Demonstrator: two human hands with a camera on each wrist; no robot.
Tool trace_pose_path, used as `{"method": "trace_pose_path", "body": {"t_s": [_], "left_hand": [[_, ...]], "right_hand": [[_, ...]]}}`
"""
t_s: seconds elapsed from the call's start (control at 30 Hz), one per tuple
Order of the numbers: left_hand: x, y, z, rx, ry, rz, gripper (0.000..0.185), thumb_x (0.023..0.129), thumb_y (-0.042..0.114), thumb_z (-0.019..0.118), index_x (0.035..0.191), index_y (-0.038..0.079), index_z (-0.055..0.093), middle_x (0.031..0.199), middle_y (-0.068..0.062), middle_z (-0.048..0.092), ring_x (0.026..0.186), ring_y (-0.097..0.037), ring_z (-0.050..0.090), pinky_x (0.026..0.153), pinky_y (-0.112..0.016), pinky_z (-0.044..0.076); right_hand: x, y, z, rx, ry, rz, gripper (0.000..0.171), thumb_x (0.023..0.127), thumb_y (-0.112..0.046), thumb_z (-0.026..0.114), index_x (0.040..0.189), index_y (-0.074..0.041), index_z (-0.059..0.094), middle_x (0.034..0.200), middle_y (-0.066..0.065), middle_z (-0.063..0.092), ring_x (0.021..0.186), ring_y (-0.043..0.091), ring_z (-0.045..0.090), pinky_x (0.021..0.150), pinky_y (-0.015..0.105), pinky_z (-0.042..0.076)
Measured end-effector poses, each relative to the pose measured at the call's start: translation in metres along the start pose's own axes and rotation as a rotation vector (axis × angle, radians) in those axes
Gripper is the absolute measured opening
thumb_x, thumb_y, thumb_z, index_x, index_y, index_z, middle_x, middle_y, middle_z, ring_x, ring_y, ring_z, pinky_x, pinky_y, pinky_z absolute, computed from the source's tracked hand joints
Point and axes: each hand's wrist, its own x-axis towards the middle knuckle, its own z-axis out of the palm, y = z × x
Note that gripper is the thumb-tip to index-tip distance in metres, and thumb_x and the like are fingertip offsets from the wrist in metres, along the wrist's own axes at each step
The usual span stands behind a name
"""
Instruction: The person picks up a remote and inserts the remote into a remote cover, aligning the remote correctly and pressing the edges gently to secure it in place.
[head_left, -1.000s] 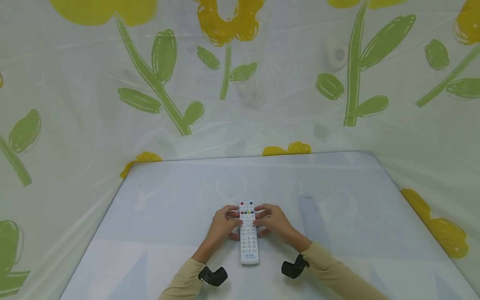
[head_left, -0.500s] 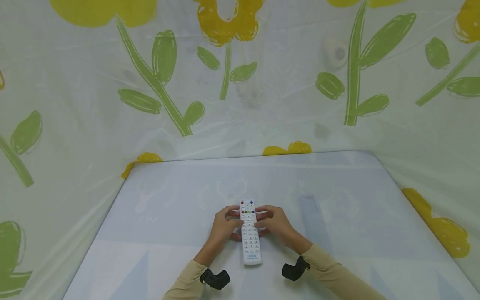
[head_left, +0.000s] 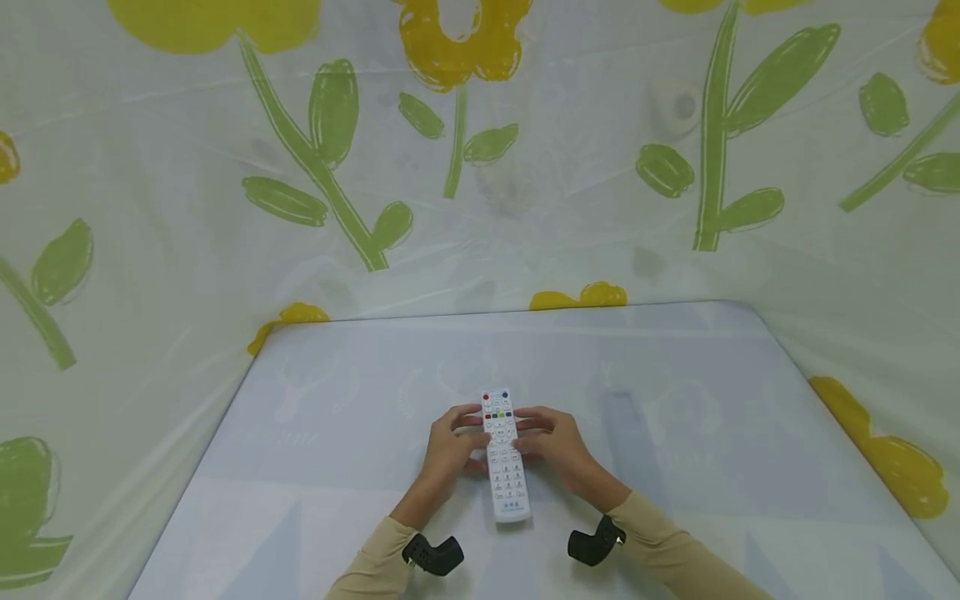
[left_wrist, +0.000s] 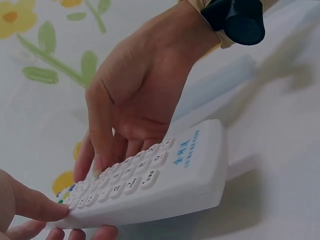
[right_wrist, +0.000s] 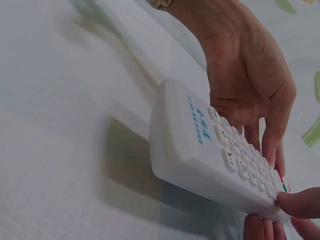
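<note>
A white remote control (head_left: 505, 457) with coloured buttons at its far end is held lengthwise between both hands over the pale blue table (head_left: 337, 433). My left hand (head_left: 448, 454) grips its left edge, thumb on the upper buttons. My right hand (head_left: 555, 446) grips the right edge in the same way. In the left wrist view the remote (left_wrist: 165, 177) has its near end raised off the table, with the right hand (left_wrist: 135, 100) curled over its far side and the left thumb (left_wrist: 30, 204) on its corner. The right wrist view shows the remote (right_wrist: 200, 145), the left hand (right_wrist: 245, 80) and the right thumb (right_wrist: 300, 202).
A translucent sheet printed with yellow flowers and green leaves (head_left: 330, 108) walls the table on three sides. A white round object (head_left: 678, 104) shows dimly behind it at upper right. Black wrist cameras (head_left: 433, 554) (head_left: 595, 542) sit on both beige sleeves.
Both hands and the remote have shifted slightly away from my body. The grip on the remote is unchanged.
</note>
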Motion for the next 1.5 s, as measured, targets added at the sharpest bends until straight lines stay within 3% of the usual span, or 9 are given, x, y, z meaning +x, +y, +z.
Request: {"method": "trace_pose_path", "body": {"t_s": [0.23, 0.67, 1.1, 1.5], "left_hand": [[-0.001, 0.006, 0.000, -0.042, -0.005, 0.012, 0.049, 0.081, 0.000, 0.066, 0.127, 0.008, 0.055, 0.119, -0.015, 0.054, 0.086, -0.023, 0.063, 0.058, -0.037, 0.057], [-0.005, 0.018, 0.002, -0.132, -0.007, 0.008, 0.052, 0.080, -0.001, 0.066, 0.129, 0.009, 0.052, 0.121, -0.017, 0.051, 0.088, -0.025, 0.063, 0.059, -0.039, 0.058], [-0.012, 0.033, 0.002, -0.130, -0.046, 0.049, 0.045, 0.084, 0.006, 0.067, 0.127, 0.009, 0.056, 0.125, -0.014, 0.050, 0.092, -0.023, 0.061, 0.062, -0.040, 0.058], [-0.019, 0.048, 0.009, -0.211, -0.120, 0.126, 0.042, 0.086, 0.005, 0.067, 0.126, 0.004, 0.057, 0.124, -0.015, 0.051, 0.094, -0.023, 0.062, 0.065, -0.041, 0.058]], "right_hand": [[-0.001, -0.005, -0.001, 0.019, 0.002, 0.005, 0.042, 0.082, -0.001, 0.066, 0.123, -0.009, 0.061, 0.116, 0.012, 0.061, 0.095, 0.025, 0.063, 0.076, 0.037, 0.056], [-0.005, -0.013, -0.005, 0.041, -0.003, -0.045, 0.040, 0.083, -0.001, 0.068, 0.122, -0.007, 0.062, 0.116, 0.012, 0.062, 0.092, 0.024, 0.064, 0.074, 0.037, 0.056], [-0.017, -0.030, -0.014, 0.079, -0.048, -0.099, 0.035, 0.085, 0.000, 0.067, 0.119, -0.001, 0.063, 0.120, 0.015, 0.059, 0.091, 0.025, 0.063, 0.074, 0.037, 0.056], [-0.027, -0.037, -0.027, 0.023, 0.040, -0.273, 0.022, 0.086, -0.011, 0.069, 0.107, -0.001, 0.071, 0.117, 0.010, 0.062, 0.101, 0.027, 0.060, 0.076, 0.032, 0.056]]}}
